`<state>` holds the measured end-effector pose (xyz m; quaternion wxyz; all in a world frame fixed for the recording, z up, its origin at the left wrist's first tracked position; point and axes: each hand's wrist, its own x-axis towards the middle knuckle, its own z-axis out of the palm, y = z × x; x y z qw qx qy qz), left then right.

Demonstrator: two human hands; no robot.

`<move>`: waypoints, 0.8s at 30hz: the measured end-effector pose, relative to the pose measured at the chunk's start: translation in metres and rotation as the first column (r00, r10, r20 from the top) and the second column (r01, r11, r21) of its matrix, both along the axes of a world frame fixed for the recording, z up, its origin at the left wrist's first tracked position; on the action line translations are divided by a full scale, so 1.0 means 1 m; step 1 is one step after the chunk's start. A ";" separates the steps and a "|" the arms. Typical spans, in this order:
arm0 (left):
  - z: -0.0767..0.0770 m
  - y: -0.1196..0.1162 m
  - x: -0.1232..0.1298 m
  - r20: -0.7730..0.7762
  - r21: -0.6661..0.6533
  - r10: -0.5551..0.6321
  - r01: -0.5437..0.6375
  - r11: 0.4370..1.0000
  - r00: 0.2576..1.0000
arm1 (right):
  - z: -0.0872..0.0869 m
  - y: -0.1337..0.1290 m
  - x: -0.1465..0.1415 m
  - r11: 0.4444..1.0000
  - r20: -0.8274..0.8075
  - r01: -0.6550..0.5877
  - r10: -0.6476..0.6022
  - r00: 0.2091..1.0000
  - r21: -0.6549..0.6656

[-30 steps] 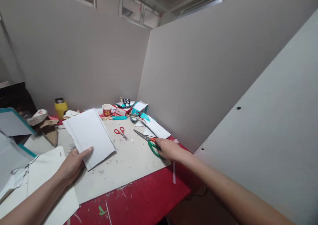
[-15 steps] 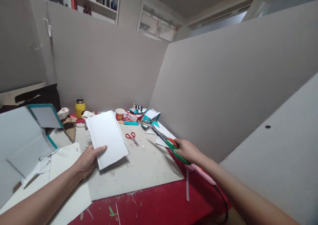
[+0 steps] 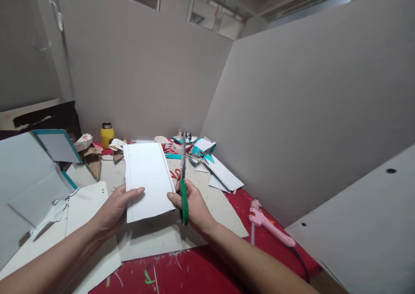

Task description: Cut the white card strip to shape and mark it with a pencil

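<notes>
A white sheet of cardboard [image 3: 147, 175] is gripped along its left edge by my left hand [image 3: 118, 203], thumb on top and fingers beneath. My right hand [image 3: 194, 203] holds scissors with green handles [image 3: 183, 201], the blades pointing up and away, just right of the sheet. The right thumb touches the sheet's lower right edge. A smaller pair of red-handled scissors [image 3: 175, 173] lies on the pale board behind, partly hidden by the sheet and my right hand.
A pink glue gun [image 3: 270, 225] lies on the red tabletop [image 3: 181, 272] at right. Paper scraps and a paper cup [image 3: 161, 140] stand at the back, near a yellow bottle [image 3: 106, 136]. Folded white panels [image 3: 29, 186] are at left; grey partitions [image 3: 292, 103] close in the right side.
My right hand has brought the green-handled scissors left from the table's right side to the sheet's right edge, turning the blades upright. The glue gun is now uncovered. The view has shifted slightly.
</notes>
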<state>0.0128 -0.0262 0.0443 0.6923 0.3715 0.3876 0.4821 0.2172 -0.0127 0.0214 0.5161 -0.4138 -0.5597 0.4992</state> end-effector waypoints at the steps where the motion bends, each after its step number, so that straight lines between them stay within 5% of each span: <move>1: 0.004 -0.003 0.001 0.019 0.014 0.014 -0.014 1.000 1.000 | 0.001 0.001 0.000 0.999 -0.020 0.036 -0.036 0.999 0.032; 6: 0.000 -0.020 0.017 -0.006 0.134 0.014 -0.013 0.991 1.000 | 0.009 0.002 0.002 0.971 -0.104 0.176 -0.161 0.981 0.163; 11: -0.013 -0.037 0.029 -0.103 0.159 0.107 -0.090 0.983 0.989 | 0.018 -0.007 -0.008 0.976 -0.159 0.137 -0.110 0.981 0.171; 17: -0.009 -0.045 0.032 -0.383 0.358 0.175 -0.029 0.933 0.907 | 0.027 -0.013 -0.022 0.948 -0.265 0.217 -0.153 0.952 0.231; 21: -0.006 -0.048 0.032 -0.555 0.307 0.173 0.006 0.952 0.813 | 0.030 -0.025 -0.033 0.987 -0.222 0.068 -0.034 0.974 0.147; 24: -0.001 -0.050 0.030 -0.560 0.218 0.154 -0.034 0.975 0.814 | 0.032 -0.031 -0.033 0.983 -0.173 0.046 -0.016 0.985 0.176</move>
